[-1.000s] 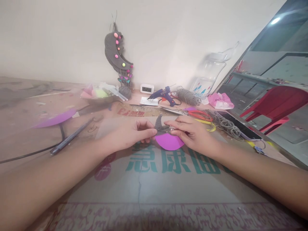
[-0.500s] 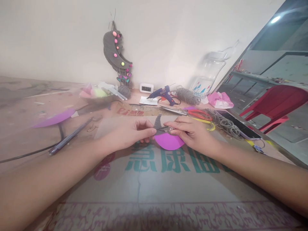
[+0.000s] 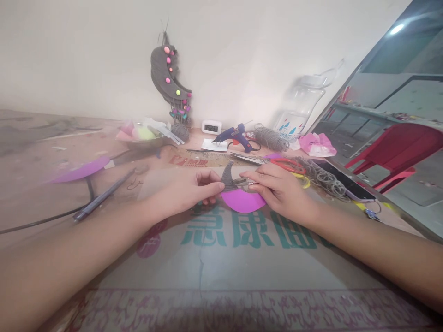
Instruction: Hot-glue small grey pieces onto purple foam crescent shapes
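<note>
My left hand (image 3: 204,186) pinches the lower left end of a grey yarn-wrapped crescent (image 3: 228,176), its tip pointing up. A round-edged purple piece (image 3: 243,201) shows just below the crescent, between my hands. On the right, my right hand (image 3: 273,184) is closed at the fingertips on a small silvery thing (image 3: 251,183), too small to make out, close against the grey yarn. The fingers partly cover the crescent's right part and the edges of the purple piece.
Behind my hands lie scissors (image 3: 251,159), a blue glue gun (image 3: 238,136), a yarn bundle (image 3: 272,137) and a small clock (image 3: 212,127). A pen (image 3: 104,196) and a purple disc (image 3: 81,169) are on the left. A phone (image 3: 346,180) lies right. A decorated grey moon (image 3: 162,76) hangs on the wall.
My right hand's fingertips have shifted slightly right, and more of the crescent's middle shows. My left hand keeps its pinch. The whole view has moved a little.
</note>
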### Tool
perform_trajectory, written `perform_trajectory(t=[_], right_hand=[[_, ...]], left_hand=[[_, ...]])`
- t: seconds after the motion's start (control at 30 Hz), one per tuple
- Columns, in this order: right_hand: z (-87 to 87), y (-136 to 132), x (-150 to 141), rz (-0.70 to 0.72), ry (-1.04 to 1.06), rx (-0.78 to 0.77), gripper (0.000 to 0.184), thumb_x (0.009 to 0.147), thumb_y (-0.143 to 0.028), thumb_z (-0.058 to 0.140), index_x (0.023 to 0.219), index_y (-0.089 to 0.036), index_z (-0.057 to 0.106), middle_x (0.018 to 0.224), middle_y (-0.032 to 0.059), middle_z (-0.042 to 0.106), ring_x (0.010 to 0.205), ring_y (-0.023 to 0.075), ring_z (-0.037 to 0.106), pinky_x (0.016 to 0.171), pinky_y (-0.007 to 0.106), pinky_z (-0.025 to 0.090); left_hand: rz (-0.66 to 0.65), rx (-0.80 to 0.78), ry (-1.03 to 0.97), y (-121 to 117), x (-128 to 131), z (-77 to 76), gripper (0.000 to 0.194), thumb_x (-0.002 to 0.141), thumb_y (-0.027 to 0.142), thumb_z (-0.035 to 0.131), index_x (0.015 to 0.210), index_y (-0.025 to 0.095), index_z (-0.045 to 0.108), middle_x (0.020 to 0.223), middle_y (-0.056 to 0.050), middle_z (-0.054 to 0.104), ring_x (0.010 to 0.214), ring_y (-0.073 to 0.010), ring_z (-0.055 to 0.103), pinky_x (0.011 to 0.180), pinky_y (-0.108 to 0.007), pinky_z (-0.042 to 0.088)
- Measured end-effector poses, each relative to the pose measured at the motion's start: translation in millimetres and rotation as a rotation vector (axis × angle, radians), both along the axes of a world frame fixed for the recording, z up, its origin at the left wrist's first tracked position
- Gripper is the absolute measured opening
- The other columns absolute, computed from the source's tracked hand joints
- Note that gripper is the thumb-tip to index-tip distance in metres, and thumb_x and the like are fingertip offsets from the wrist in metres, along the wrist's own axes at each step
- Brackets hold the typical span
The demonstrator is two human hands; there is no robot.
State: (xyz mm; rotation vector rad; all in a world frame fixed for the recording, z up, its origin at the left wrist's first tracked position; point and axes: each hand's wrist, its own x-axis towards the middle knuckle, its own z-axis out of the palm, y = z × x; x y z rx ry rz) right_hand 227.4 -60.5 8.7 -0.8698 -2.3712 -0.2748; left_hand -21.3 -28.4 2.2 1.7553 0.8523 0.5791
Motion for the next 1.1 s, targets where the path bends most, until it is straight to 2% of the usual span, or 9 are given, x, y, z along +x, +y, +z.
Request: perform_trajectory(t=[0.27,0.67,0.87,1.1], right_hand=[[-1.3,0.5,0.4,-0.005,-0.021,0.001,0.025,0.093,-0.018,0.049,0.113,-0.013,0.063,0.080,0.0051,0.056,0.073,0.0163,0.052,0.065,0.029,0.043],[-0.6,-0.4,-0.3,-0.010,-0.022,0.006,0.027,0.094,-0.023,0.047,0.118,-0.018,0.060,0.080,0.0047,0.056,0.073,0.0169,0.054,0.064,0.030,0.044],[-1.2,-1.5,-1.5,0.007,-0.072,0.076,0.027,0.093,-0.019,0.047,0.116,-0.016,0.060,0.083,0.0064,0.058,0.076,0.0182,0.054,0.067,0.032,0.046],[-0.3,-2.3,-3.0,0.006,-0.078,0.033,0.027,0.094,-0.019,0.047,0.116,-0.011,0.060,0.082,0.0063,0.056,0.076,0.0168,0.053,0.067,0.030,0.045]], left_hand=[[0.007,0.006,-0.005,-0.5,0.2,1.2,0.027,0.083,0.046,0.057,0.080,0.019,0.056,0.065,0.003,0.057,0.059,-0.0104,0.053,0.055,-0.022,0.042],[0.011,0.012,0.015,-1.0,1.3,2.3,0.029,0.083,0.048,0.057,0.081,0.019,0.057,0.065,0.002,0.058,0.060,-0.0120,0.055,0.055,-0.023,0.042],[-0.025,-0.004,-0.014,-1.7,1.0,3.8,0.028,0.083,0.047,0.057,0.080,0.019,0.057,0.064,0.004,0.056,0.059,-0.0096,0.053,0.055,-0.021,0.040],[-0.047,-0.012,-0.013,0.4,1.0,2.7,0.029,0.083,0.047,0.057,0.081,0.018,0.056,0.066,0.003,0.056,0.060,-0.0106,0.052,0.055,-0.022,0.039]])
